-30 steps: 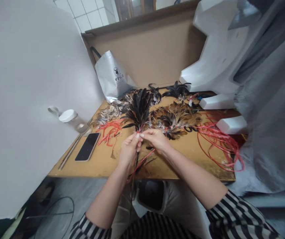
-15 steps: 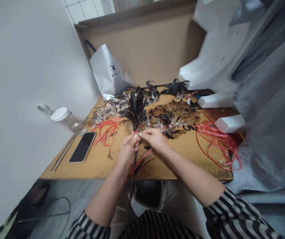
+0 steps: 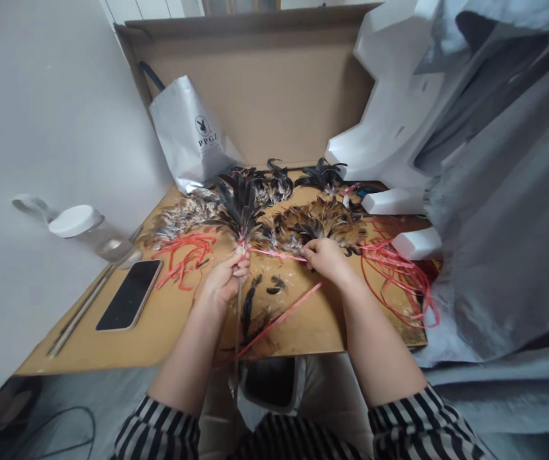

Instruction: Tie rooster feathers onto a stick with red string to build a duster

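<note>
My left hand (image 3: 223,280) is closed around the base of a feather duster (image 3: 239,206), whose dark feathers fan out upward from a thin stick (image 3: 239,313) that runs down past the table edge. Pink plastic string (image 3: 274,254) is wound about the feathers' base. From there it stretches taut to my right hand (image 3: 328,260), whose fingers pinch it out to the side. Another length of pink string (image 3: 281,319) slants across the table below, near some loose dark feathers (image 3: 275,285). Brown feathers (image 3: 322,220) lie in a bunch behind my right hand.
At left are a phone (image 3: 129,295), thin rods (image 3: 80,313), a white-lidded jar (image 3: 89,230) and red string pieces (image 3: 183,252). A silver bag (image 3: 190,137) stands behind grey feathers (image 3: 183,217). Tangled red string (image 3: 399,275) and white foam (image 3: 415,244) lie right. Below is a dark bin (image 3: 270,383).
My right hand has moved right, away from my left hand, drawing the pink string out straight. The view has shifted a little, while my left hand still grips the feather duster.
</note>
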The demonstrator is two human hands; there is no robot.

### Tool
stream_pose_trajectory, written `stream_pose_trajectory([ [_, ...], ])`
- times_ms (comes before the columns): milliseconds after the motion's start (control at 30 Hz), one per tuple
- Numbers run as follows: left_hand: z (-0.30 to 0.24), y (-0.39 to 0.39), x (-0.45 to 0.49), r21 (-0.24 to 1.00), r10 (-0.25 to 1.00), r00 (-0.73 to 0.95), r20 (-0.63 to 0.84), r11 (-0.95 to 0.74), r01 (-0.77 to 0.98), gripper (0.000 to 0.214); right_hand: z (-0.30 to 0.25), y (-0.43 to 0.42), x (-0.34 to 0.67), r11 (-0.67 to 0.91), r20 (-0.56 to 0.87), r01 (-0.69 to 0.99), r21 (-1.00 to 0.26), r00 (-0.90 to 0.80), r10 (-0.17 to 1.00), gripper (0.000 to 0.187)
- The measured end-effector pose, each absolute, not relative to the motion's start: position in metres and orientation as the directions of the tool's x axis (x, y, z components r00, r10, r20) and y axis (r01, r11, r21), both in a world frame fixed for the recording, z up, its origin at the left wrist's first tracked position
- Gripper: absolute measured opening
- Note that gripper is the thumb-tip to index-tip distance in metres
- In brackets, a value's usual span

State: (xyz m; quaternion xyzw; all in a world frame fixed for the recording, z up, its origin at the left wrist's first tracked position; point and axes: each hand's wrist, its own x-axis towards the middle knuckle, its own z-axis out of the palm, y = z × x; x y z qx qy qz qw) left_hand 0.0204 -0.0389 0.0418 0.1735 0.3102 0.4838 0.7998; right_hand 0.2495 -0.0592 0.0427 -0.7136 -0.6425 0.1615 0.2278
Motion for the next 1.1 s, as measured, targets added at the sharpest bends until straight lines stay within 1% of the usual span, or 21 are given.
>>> stream_pose_trajectory([
  [67, 0.040, -0.038, 0.018, 0.519, 0.851, 0.416, -0.320, 0.525, -0.674, 0.017, 0.039, -0.057, 0.251, -0.124, 0.027, 0.896, -0.427, 0.150, 0.988, 0.021],
  [167, 0.038, -0.040, 0.016, 0.467, 0.824, 0.483, -0.297, 0.566, -0.680, 0.019, 0.032, -0.055, 0.245, -0.120, 0.029, 0.949, -0.293, 0.135, 0.990, 0.022],
  [233, 0.037, -0.042, 0.015, 0.450, 0.813, 0.496, -0.306, 0.582, -0.677, 0.018, 0.027, -0.054, 0.238, -0.106, 0.032, 0.966, -0.236, 0.117, 0.993, 0.024],
  [333, 0.036, -0.044, 0.014, 0.435, 0.801, 0.500, -0.329, 0.599, -0.673, 0.018, 0.022, -0.054, 0.232, -0.099, 0.051, 0.978, -0.186, 0.110, 0.993, 0.025],
  [433, 0.032, -0.044, 0.014, 0.424, 0.790, 0.508, -0.344, 0.613, -0.666, 0.017, 0.021, -0.054, 0.231, -0.099, 0.095, 0.977, -0.187, 0.118, 0.988, 0.024],
  [500, 0.030, -0.043, 0.014, 0.418, 0.780, 0.524, -0.343, 0.626, -0.658, 0.015, 0.023, -0.054, 0.231, -0.060, 0.165, 0.969, -0.238, 0.102, 0.981, 0.021],
  [567, 0.029, -0.043, 0.014, 0.409, 0.771, 0.541, -0.337, 0.637, -0.653, 0.015, 0.027, -0.056, 0.230, 0.038, 0.292, 0.938, -0.345, 0.068, 0.954, 0.019],
  [667, 0.029, -0.044, 0.015, 0.388, 0.757, 0.556, -0.343, 0.653, -0.650, 0.016, 0.032, -0.061, 0.224, 0.235, 0.524, 0.819, -0.523, 0.091, 0.847, 0.017],
  [733, 0.029, -0.045, 0.016, 0.375, 0.748, 0.566, -0.345, 0.663, -0.648, 0.018, 0.034, -0.066, 0.217, 0.347, 0.637, 0.745, -0.569, 0.133, 0.759, 0.019],
  [800, 0.029, -0.046, 0.017, 0.368, 0.741, 0.575, -0.348, 0.672, -0.643, 0.019, 0.034, -0.070, 0.208, 0.455, 0.710, 0.701, -0.549, 0.104, 0.697, 0.019],
  [900, 0.026, -0.046, 0.019, 0.366, 0.727, 0.580, -0.367, 0.686, -0.629, 0.018, 0.030, -0.074, 0.196, 0.591, 0.749, 0.663, -0.459, -0.070, 0.659, 0.020],
  [1000, 0.019, -0.045, 0.022, 0.381, 0.738, 0.560, -0.377, 0.674, -0.633, 0.013, 0.025, -0.074, 0.184, 0.641, 0.711, 0.675, -0.366, -0.242, 0.660, 0.022],
  [1100, 0.013, -0.042, 0.024, 0.425, 0.761, 0.518, -0.391, 0.649, -0.631, 0.013, 0.022, -0.074, 0.177, 0.646, 0.659, 0.706, -0.290, -0.343, 0.670, 0.023],
])
